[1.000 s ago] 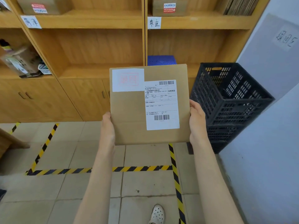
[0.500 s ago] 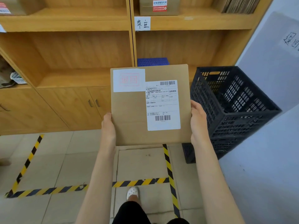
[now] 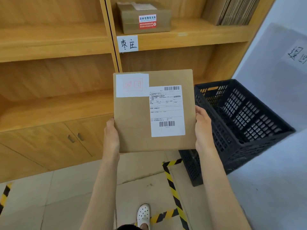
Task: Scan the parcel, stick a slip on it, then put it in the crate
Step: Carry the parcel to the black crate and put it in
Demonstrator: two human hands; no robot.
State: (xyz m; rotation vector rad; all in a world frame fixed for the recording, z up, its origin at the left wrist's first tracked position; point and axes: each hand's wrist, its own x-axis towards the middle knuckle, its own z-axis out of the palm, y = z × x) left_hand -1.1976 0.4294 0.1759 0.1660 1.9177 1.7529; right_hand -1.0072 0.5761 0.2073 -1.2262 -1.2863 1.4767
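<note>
Flat cardboard parcel (image 3: 134,123) held upright at chest level, white slip (image 3: 132,85) already on its top corner. Left hand (image 3: 111,136) and right hand (image 3: 203,128) clamp opposite side edges, fingers hidden behind. Black crate (image 3: 239,146) sits just right, lower; right hand nearer.

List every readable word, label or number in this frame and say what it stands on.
"枣庄": handwritten tag on the shelf edge.
"业务类型": shipping label on the parcel; its other lines and barcodes are too small to read.
Red stamp on the white slip: too faint.
Red-and-white sticker on the shelved box: too blurred.
Handwritten wall sheet: cut off, illegible.
</note>
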